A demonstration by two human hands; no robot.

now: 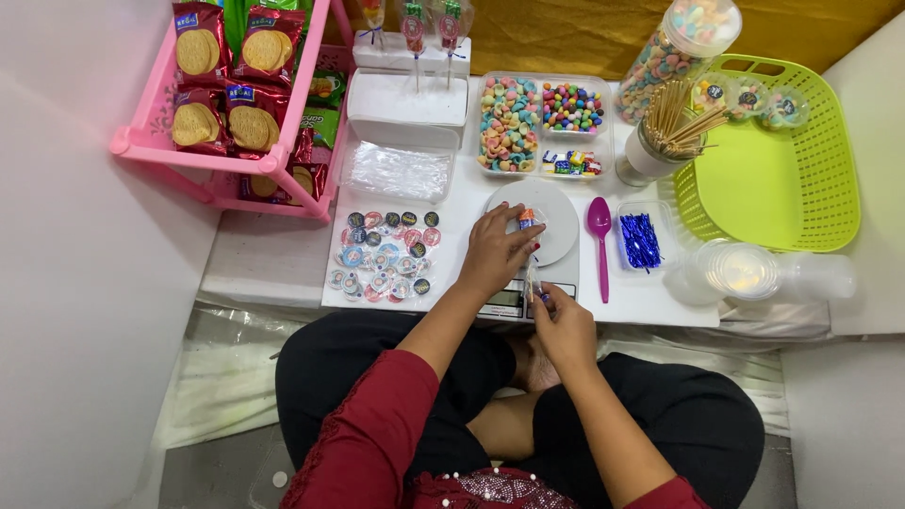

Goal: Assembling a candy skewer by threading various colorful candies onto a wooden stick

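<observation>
A small clear candy packet (528,222) lies over the white scale plate (556,212), pinched at its top by the left hand (495,253), fingers closed on it. The packet's thin tail runs down to the right hand (563,325), whose fingers close round its lower end (534,287) above the scale's display. Just right of the scale lies a purple spoon (600,231), then a tub of blue ties (641,240). Round stickers (386,256) lie to the left on the table (283,264). Candy trays (542,123) stand behind; a green basket (782,179) sits far right.
</observation>
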